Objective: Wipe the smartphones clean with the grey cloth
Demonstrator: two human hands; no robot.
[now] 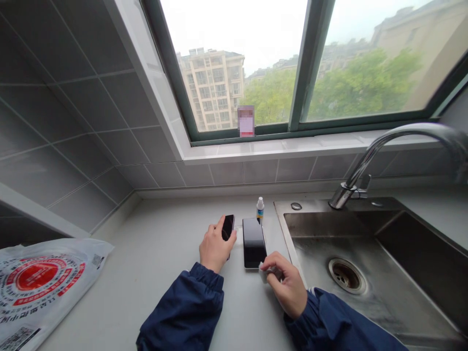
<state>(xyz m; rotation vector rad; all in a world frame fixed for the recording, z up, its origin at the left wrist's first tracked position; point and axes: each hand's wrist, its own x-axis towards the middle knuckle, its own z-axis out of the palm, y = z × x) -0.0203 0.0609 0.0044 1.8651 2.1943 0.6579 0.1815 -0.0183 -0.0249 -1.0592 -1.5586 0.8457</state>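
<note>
On the counter left of the sink, your left hand (214, 247) lies over the smaller black phone (228, 227), fingers curled loosely around its lower half, thumb up along its left edge. Phone is flat on the counter (153, 263); only its top end shows past your fingers. Hand is resting on it more than clamping it.

Your right hand (287, 282) is closed in a narrow pinch on a small white wipe (262, 273), thumb and forefinger together. The wipe touches the near right corner of the larger black phone (254, 242), which lies flat, screen up, dark, just beside the smaller phone and parallel to it. The two phones are close but don't seem to touch.

Small white dropper-type bottle (260, 207) stands upright just behind the larger phone, near the sink's back left corner. Both your sleeves are dark blue.

Steel sink (387, 234) sits right of the phones, drain (346, 276) in the basin floor, curved tap (387, 151) over it from the back edge. White plastic bag with red print (40, 282) lies far left on the counter, well apart from your hands. Grey tile wall and a window behind.
</note>
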